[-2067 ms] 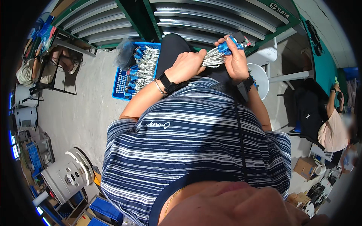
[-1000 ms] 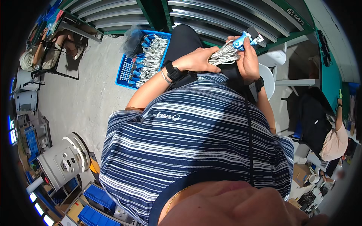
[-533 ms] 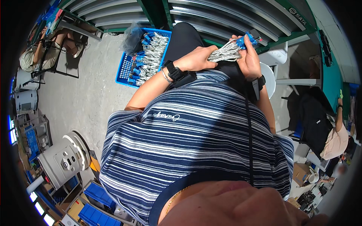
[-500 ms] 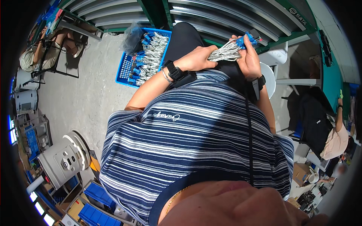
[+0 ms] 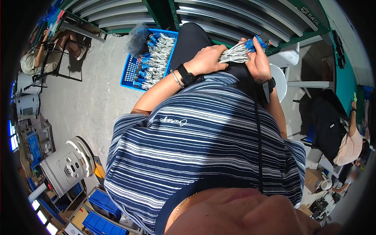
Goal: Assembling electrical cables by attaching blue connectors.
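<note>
Over my lap I hold a bundle of silvery-white cables with blue connectors at its right end. My left hand is closed round the left end of the bundle, its fingertips partly hidden. On the connector side, my right hand grips the bundle, with the thumb up beside the blue ends. To the left of my leg, a blue plastic basket holds several similar cable bundles laid in a row, their blue connectors mostly toward the left.
A clear plastic bag hangs over the basket's far left corner. Ahead stands a green-framed rack with metal slats. A white bucket is beside my right forearm. Other people sit at the far left and right.
The cable bundle's connector end has dipped slightly toward me. My left hand has turned a little and its fingers have shifted on the cables. The basket has stayed put.
</note>
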Action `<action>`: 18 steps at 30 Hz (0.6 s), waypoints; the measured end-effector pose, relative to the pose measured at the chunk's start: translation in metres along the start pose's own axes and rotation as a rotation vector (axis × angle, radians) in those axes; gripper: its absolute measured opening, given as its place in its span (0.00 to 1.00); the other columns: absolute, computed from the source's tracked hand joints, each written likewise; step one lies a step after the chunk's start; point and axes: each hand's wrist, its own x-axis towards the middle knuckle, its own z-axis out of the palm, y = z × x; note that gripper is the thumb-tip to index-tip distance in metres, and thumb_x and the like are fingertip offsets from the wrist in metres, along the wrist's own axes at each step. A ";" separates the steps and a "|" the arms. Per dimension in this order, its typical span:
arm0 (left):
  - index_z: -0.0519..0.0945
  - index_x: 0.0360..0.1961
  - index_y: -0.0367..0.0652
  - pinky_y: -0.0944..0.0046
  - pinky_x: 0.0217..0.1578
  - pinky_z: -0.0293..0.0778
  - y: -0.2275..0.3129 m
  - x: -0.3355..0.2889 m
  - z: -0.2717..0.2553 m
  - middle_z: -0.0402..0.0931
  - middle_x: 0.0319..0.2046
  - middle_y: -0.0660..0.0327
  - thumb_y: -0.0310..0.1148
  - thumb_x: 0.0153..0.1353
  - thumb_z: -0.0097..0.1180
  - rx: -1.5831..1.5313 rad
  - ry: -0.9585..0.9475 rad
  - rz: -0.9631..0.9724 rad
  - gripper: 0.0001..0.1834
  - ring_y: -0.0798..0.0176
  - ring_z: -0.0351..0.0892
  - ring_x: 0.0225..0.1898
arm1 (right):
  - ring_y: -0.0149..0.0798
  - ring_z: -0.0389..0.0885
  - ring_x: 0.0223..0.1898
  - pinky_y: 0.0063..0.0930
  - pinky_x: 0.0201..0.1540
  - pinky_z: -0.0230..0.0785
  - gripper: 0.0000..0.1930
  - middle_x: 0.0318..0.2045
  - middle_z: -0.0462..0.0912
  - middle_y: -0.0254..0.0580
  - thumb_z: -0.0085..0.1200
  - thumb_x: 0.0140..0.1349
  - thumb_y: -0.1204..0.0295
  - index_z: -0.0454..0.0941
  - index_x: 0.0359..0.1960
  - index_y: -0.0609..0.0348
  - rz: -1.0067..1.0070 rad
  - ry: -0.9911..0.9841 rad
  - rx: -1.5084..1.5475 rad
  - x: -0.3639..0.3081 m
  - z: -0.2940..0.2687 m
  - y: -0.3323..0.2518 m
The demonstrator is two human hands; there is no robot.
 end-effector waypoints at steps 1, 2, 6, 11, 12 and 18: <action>0.72 0.47 0.36 0.50 0.38 0.75 0.002 0.000 0.001 0.80 0.33 0.43 0.40 0.53 0.63 0.019 -0.068 -0.080 0.25 0.42 0.81 0.37 | 0.41 0.78 0.48 0.38 0.57 0.68 0.22 0.44 0.80 0.49 0.47 0.70 0.58 0.73 0.49 0.70 0.031 -0.005 0.014 0.001 0.000 0.001; 0.71 0.46 0.36 0.49 0.38 0.74 0.003 0.001 0.001 0.79 0.33 0.42 0.40 0.53 0.63 0.051 -0.142 -0.164 0.25 0.41 0.80 0.38 | 0.41 0.78 0.48 0.38 0.57 0.68 0.22 0.44 0.80 0.49 0.47 0.70 0.58 0.73 0.49 0.70 0.030 -0.003 0.013 0.002 0.000 0.002; 0.70 0.44 0.37 0.47 0.39 0.73 0.000 0.007 0.004 0.79 0.34 0.40 0.40 0.56 0.61 0.067 -0.342 -0.256 0.22 0.40 0.79 0.40 | 0.40 0.78 0.46 0.37 0.54 0.69 0.21 0.43 0.80 0.48 0.46 0.71 0.59 0.73 0.47 0.69 0.068 -0.008 -0.030 0.004 -0.003 0.006; 0.71 0.44 0.37 0.46 0.40 0.73 -0.020 0.005 0.003 0.79 0.33 0.40 0.43 0.60 0.56 -0.050 -0.218 -0.213 0.20 0.38 0.79 0.39 | 0.40 0.75 0.54 0.39 0.59 0.65 0.19 0.49 0.79 0.48 0.44 0.71 0.61 0.71 0.53 0.65 0.223 -0.181 -0.009 0.005 -0.008 0.004; 0.72 0.45 0.37 0.47 0.40 0.73 -0.026 0.005 0.001 0.79 0.32 0.41 0.43 0.60 0.55 -0.083 -0.179 -0.209 0.21 0.38 0.79 0.39 | 0.41 0.72 0.57 0.38 0.62 0.62 0.19 0.53 0.76 0.48 0.44 0.71 0.62 0.70 0.55 0.64 0.127 -0.011 -0.059 0.004 -0.008 0.006; 0.76 0.44 0.38 0.65 0.31 0.73 -0.086 -0.011 -0.047 0.80 0.27 0.60 0.43 0.60 0.60 -0.482 0.189 -0.430 0.19 0.67 0.78 0.29 | 0.41 0.65 0.66 0.35 0.65 0.59 0.20 0.63 0.68 0.47 0.43 0.71 0.66 0.68 0.60 0.62 0.070 0.020 -0.234 -0.006 -0.016 -0.012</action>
